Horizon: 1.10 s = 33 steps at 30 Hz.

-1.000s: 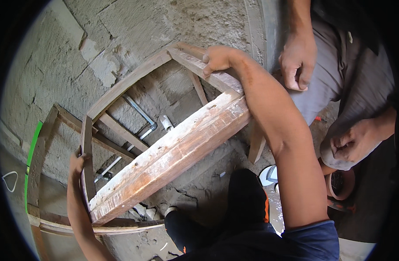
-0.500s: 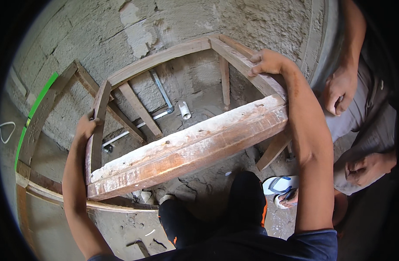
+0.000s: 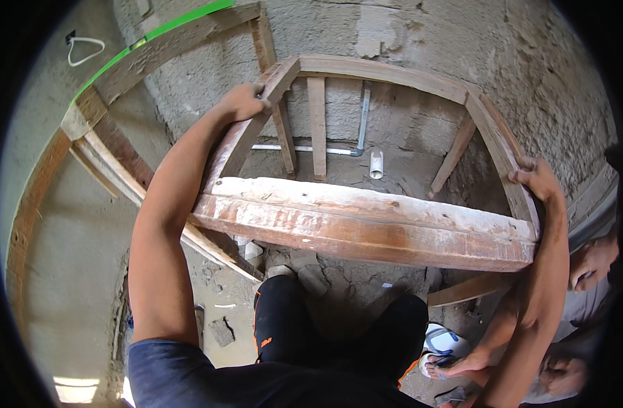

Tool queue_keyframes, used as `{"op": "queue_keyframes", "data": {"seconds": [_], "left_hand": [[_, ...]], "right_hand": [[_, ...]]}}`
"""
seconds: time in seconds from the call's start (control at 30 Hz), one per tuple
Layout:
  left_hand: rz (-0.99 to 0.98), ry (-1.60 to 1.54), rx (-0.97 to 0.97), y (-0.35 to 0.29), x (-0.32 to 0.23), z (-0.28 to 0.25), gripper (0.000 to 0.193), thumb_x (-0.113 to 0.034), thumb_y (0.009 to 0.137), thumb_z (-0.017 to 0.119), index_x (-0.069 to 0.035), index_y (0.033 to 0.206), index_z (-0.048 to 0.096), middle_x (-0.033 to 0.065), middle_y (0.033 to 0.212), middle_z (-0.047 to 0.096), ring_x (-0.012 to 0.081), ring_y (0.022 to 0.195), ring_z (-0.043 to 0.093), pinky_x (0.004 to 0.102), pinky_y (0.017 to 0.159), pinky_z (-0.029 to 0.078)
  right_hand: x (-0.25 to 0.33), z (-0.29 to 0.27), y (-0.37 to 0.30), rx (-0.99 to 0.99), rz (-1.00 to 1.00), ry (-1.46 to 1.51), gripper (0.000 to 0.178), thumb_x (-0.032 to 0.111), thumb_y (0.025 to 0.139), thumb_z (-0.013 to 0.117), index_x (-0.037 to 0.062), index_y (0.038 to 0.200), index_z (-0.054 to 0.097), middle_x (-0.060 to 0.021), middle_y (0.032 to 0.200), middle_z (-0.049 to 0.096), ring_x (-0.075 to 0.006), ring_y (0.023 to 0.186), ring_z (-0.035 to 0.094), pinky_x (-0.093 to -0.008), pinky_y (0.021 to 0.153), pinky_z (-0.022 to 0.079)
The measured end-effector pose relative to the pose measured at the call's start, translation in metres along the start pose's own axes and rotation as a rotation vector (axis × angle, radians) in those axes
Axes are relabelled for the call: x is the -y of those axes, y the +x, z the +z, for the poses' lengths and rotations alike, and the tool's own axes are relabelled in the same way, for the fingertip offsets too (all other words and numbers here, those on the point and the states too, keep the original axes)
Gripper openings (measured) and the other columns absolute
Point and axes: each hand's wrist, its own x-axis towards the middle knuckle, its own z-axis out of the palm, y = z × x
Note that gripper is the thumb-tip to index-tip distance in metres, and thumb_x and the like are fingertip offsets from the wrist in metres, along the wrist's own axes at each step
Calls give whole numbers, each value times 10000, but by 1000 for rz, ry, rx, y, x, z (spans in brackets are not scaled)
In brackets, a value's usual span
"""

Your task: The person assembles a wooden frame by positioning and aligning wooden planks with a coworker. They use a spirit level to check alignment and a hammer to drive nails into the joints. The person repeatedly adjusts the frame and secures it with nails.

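Note:
A rectangular wooden frame [image 3: 366,228] with legs stands before me against the wall, its thick front beam smeared with whitish residue. My left hand [image 3: 245,103] is closed over the frame's left side rail, towards its far corner. On the opposite side, my right hand [image 3: 537,178] grips the right side rail with fingers wrapped over the top edge. Both arms reach around the outside of the front beam. To the left, a green spirit level [image 3: 189,19] lies along the top rail of a second wooden frame [image 3: 182,51].
A white pipe [image 3: 311,149] joins a grey-blue upright pipe [image 3: 364,119] behind the frame; a short white pipe stub [image 3: 376,165] rises nearby. Rubble lies underfoot. At right sits another person, whose hand [image 3: 592,262] and flip-flop [image 3: 442,340] show. A white cable loop [image 3: 87,51] hangs at left.
My view has swung left, showing more of the second frame and spirit level. The held frame's front beam now slants down to the right in the picture. Both hands keep their grip.

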Motion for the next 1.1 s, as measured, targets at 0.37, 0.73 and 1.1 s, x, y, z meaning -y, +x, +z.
{"op": "queue_keyframes", "data": {"seconds": [0.37, 0.73, 1.1], "left_hand": [[5, 143, -23, 9, 9, 8, 707, -501, 849, 680, 24, 1323, 686, 310, 1261, 713, 450, 1172, 693, 505, 1017, 527], [-25, 111, -1, 4, 2, 2, 623, -404, 858, 643, 77, 1244, 725, 293, 1311, 704, 424, 1226, 688, 479, 1053, 535], [-20, 112, 26, 9, 6, 5, 655, -494, 907, 677, 37, 1290, 712, 303, 1296, 701, 420, 1219, 685, 488, 1049, 529]], "right_hand": [[-7, 6, 3, 33, 6, 262, 577, 201, 791, 768, -105, 1275, 703, -63, 1018, 746, -158, 869, 687, -302, 828, 543], [-26, 5, 8, 28, 39, 328, 803, 245, 792, 830, -201, 1403, 561, -138, 1205, 731, -196, 1056, 695, -321, 1008, 517], [8, 6, -6, 41, 56, 332, 546, 179, 843, 751, -109, 1300, 676, -81, 1163, 750, -159, 1013, 688, -296, 944, 525]]}}
